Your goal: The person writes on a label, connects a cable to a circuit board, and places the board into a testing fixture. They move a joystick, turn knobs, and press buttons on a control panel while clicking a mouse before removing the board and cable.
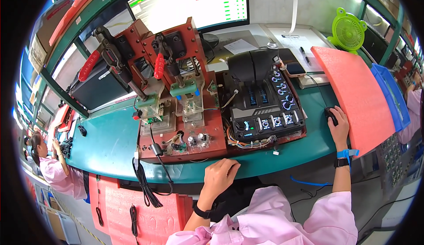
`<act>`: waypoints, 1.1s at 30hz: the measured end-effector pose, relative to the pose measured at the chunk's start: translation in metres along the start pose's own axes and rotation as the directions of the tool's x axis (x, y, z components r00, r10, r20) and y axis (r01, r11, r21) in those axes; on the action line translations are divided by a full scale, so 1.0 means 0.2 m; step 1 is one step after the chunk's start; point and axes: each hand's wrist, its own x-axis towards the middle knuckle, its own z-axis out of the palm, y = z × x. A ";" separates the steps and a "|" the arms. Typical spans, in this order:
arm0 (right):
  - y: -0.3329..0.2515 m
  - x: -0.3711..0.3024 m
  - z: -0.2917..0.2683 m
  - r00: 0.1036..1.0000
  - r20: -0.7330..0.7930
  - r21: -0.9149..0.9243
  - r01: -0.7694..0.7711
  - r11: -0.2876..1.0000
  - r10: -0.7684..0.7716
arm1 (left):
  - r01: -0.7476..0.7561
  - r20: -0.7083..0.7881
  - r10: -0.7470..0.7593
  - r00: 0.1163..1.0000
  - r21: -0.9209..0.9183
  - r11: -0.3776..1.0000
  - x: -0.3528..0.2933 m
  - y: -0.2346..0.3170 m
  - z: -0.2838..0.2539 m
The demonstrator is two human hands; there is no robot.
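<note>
My right hand (339,126) rests over a black computer mouse (331,116) on the right of the green bench mat (115,139). At the bench's front edge, my left hand (221,174) is loosely curled, with nothing visible in its fingers. Ahead of it stands a red test fixture (201,143) with two toggle clamps, whose red handles (89,66) point up and toward me. Circuit boards sit under the clamps' green press blocks (184,89). Beside the fixture is a black control panel (265,108) with a throttle lever, lit knobs and switches; wires run along its front.
A monitor (190,6) glows at the back. Pink foam sheets (355,97) and a blue tray (391,97) stand at right, below a green fan (348,30). A coiled black cable (145,185) hangs over the front edge. A phone (295,69) lies behind the panel. A co-worker (57,170) sits at far left.
</note>
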 end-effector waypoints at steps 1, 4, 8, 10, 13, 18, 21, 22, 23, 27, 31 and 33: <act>0.00 0.00 0.00 1.000 0.000 0.000 0.000 1.000 0.000 | 0.002 0.000 -0.002 1.000 -0.003 1.000 0.00 0.00 0.00; 0.01 0.00 0.01 1.000 0.013 -0.003 -0.012 1.000 0.013 | 0.001 -0.003 -0.001 1.000 -0.004 1.000 0.00 0.00 0.00; 0.01 0.00 0.01 1.000 0.006 -0.007 -0.010 1.000 0.010 | -0.005 -0.007 0.005 1.000 -0.002 1.000 0.00 0.00 0.00; 0.01 0.00 0.01 1.000 0.007 -0.009 -0.008 1.000 0.008 | -0.003 -0.005 0.003 1.000 -0.002 1.000 0.00 0.00 0.00; 0.02 0.01 0.01 1.000 0.005 -0.011 0.001 1.000 -0.001 | -0.007 -0.012 0.007 1.000 0.004 1.000 0.01 0.00 0.01; 0.00 0.01 0.01 1.000 0.007 -0.013 0.023 1.000 -0.023 | 0.004 -0.001 -0.004 1.000 0.006 1.000 -0.01 -0.01 0.00; 0.00 0.01 0.03 1.000 0.025 -0.020 0.015 1.000 -0.015 | -0.003 0.001 0.003 1.000 0.018 1.000 -0.01 -0.01 0.01; 0.00 0.02 0.03 1.000 0.028 -0.017 0.014 1.000 -0.013 | -0.006 0.011 0.005 1.000 0.021 1.000 -0.01 -0.01 0.01; -0.01 0.01 0.04 0.999 0.032 -0.016 0.007 1.000 -0.007 | -0.003 0.005 0.003 1.000 0.025 1.000 -0.02 -0.02 0.01; -0.01 0.02 0.04 0.999 0.030 -0.003 0.026 1.000 -0.026 | -0.005 0.012 0.004 1.000 0.027 1.000 -0.02 -0.02 0.01; -0.02 0.02 0.03 0.999 0.033 0.013 0.040 0.999 -0.041 | -0.014 0.010 0.014 1.000 0.023 1.000 -0.01 -0.02 0.02; -0.02 0.03 0.03 0.998 0.037 0.020 0.040 0.999 -0.041 | -0.006 0.007 0.006 1.000 0.024 1.000 -0.01 -0.01 0.01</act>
